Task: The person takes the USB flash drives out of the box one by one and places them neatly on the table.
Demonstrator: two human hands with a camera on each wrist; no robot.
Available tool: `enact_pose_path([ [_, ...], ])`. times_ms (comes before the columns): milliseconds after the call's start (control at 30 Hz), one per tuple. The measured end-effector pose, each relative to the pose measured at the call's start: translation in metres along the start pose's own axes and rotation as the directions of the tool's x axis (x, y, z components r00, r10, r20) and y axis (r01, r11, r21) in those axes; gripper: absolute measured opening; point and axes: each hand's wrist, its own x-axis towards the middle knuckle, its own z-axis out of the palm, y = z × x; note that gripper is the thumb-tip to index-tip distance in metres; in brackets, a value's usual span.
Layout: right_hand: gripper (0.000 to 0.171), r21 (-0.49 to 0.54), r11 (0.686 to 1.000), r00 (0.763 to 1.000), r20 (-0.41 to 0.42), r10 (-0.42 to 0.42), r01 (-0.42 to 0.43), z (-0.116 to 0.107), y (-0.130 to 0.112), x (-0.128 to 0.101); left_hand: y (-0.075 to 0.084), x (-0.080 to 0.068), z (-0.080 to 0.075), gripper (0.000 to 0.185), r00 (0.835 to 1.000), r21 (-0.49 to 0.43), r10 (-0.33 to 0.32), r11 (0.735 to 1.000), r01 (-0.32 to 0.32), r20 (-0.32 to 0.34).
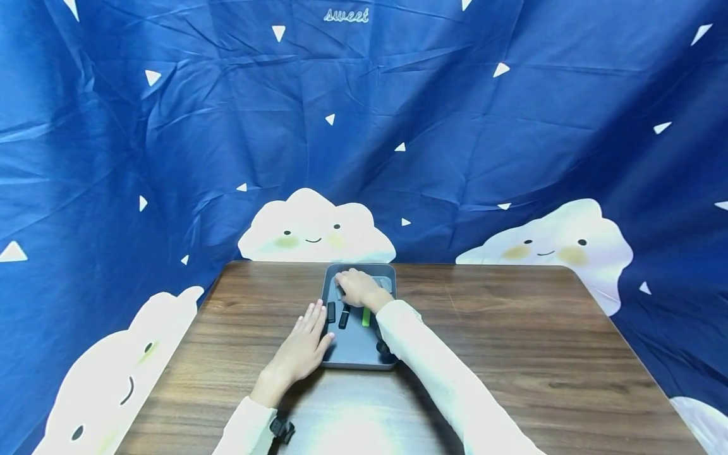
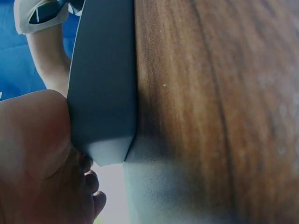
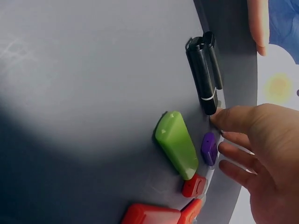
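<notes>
My left hand (image 1: 304,344) lies with straight fingers along the left side of a grey tray (image 1: 358,366). In the left wrist view its palm (image 2: 35,135) meets the tray's outer wall (image 2: 105,84). Inside the tray's far part, my right hand (image 1: 361,289) reaches down. The right wrist view shows its thumb (image 3: 236,119) at the end of a black stick (image 3: 200,74) with a silver ring, fingers slightly bent; I cannot tell whether it grips the stick. Alongside are another slim black piece (image 3: 215,65), a green stick (image 3: 177,144) and a small purple piece (image 3: 209,149).
Several red pieces, among them a larger red block (image 3: 149,214) and a small red one (image 3: 192,186), lie in the tray near the green stick. The tray stands on a wooden table (image 1: 512,328). A blue curtain (image 1: 432,114) with clouds hangs behind.
</notes>
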Motion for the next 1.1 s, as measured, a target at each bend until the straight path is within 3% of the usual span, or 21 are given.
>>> enact_pose_path([
  [167,0.055,-0.007,1.000,1.000,0.002,-0.001,0.001,-0.001,0.002,0.000,-0.001,0.001,0.001,0.067,1.000,0.014,-0.002,1.000,0.002,0.003],
  [400,0.060,-0.014,1.000,1.000,-0.027,-0.002,0.001,-0.002,0.002,-0.002,-0.001,0.001,0.002,0.066,1.000,0.009,0.006,1.000,-0.006,-0.011],
  [1100,0.058,0.017,0.999,0.996,-0.077,-0.040,0.041,-0.015,0.010,-0.012,0.001,0.001,-0.001,0.067,1.000,0.013,-0.003,1.000,0.003,0.004],
])
